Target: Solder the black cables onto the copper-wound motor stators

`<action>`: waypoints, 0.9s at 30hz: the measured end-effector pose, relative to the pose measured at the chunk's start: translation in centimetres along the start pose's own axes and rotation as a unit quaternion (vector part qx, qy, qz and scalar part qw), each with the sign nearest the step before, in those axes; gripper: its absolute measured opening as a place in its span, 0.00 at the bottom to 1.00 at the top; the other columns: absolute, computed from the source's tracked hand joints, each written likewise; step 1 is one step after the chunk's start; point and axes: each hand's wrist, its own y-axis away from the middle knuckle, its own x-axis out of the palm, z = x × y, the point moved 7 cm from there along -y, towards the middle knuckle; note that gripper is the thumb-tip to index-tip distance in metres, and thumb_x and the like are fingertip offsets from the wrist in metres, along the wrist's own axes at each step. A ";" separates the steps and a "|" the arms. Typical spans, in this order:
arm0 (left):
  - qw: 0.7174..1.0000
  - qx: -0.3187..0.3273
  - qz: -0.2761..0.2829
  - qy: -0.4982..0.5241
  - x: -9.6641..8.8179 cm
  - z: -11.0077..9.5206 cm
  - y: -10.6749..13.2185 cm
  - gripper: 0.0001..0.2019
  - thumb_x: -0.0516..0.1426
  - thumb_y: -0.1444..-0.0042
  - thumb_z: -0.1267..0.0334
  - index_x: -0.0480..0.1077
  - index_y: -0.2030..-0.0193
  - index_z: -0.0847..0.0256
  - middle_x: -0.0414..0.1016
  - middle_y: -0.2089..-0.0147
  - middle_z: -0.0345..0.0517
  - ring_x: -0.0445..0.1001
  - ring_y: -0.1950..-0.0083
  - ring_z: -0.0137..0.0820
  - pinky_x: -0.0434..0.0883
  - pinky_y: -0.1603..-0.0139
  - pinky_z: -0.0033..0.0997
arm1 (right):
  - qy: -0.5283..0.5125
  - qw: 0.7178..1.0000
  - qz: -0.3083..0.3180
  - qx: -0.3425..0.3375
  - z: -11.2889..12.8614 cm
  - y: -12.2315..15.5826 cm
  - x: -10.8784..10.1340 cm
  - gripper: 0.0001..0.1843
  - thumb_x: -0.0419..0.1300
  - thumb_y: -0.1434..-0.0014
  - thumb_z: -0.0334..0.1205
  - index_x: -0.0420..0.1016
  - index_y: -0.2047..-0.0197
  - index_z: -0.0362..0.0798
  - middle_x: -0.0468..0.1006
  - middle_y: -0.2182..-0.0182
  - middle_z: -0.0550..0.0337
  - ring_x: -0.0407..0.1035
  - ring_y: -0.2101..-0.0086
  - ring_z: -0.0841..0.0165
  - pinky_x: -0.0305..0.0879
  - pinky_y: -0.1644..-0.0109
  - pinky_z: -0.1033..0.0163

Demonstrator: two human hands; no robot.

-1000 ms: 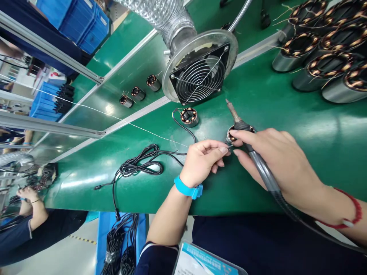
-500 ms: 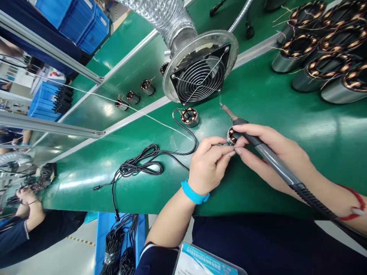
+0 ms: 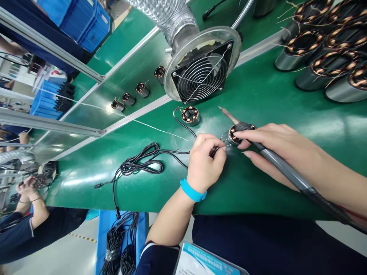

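My left hand (image 3: 207, 162), with a blue wristband, is closed on the end of a black cable (image 3: 174, 152). Thin leads run from its fingertips to a small motor stator (image 3: 233, 135) with copper windings. My right hand (image 3: 275, 152) grips a soldering iron (image 3: 269, 154), its bare tip pointing up and left, above the stator and apart from it. The index finger of that hand rests at the stator's rim and partly hides it. A second stator (image 3: 190, 115) with thin wires and a dark lead lies beyond my left hand.
A fume extractor fan (image 3: 202, 76) on a foil duct (image 3: 174, 19) stands behind the hands. Several large stators (image 3: 301, 49) crowd the back right. Smaller ones (image 3: 142, 89) line the left back. A coiled cable (image 3: 143, 160) lies left; a blue bin (image 3: 140, 236) of cables stands below. A co-worker's hands (image 3: 28, 187) are far left.
My left hand has drawn back slightly left from the stator, exposing thin leads between them. My right hand has shifted a little right and uncovers more of the windings, still holding the iron.
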 end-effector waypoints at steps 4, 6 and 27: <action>0.997 -0.070 0.000 0.037 0.1 0.8 -0.1 0.07 0.59 0.42 0.75 0.74 0.68 0.61 0.74 0.62 0.43 0.69 0.68 0.23 0.69 0.69 0.24 | 0.012 1.000 -0.004 0.027 -1.0 -0.8 0.5 0.15 0.54 0.26 0.37 0.73 0.40 0.55 0.80 0.63 0.58 0.73 0.65 0.62 0.66 0.60 0.56; 0.995 -0.094 -0.001 0.043 0.2 1.0 -0.2 0.06 0.60 0.43 0.74 0.75 0.69 0.61 0.75 0.62 0.43 0.69 0.68 0.23 0.69 0.69 0.24 | 0.010 0.999 -0.011 0.044 -1.5 -1.1 0.9 0.16 0.53 0.25 0.38 0.72 0.38 0.54 0.81 0.61 0.56 0.74 0.63 0.61 0.67 0.59 0.55; 0.984 -0.124 -0.027 0.124 1.7 1.5 0.9 0.04 0.61 0.44 0.72 0.73 0.70 0.62 0.73 0.63 0.42 0.67 0.69 0.21 0.66 0.71 0.22 | 0.018 0.993 -0.113 0.041 1.4 5.5 -3.5 0.10 0.55 0.23 0.44 0.73 0.57 0.52 0.81 0.69 0.57 0.78 0.72 0.71 0.72 0.71 0.69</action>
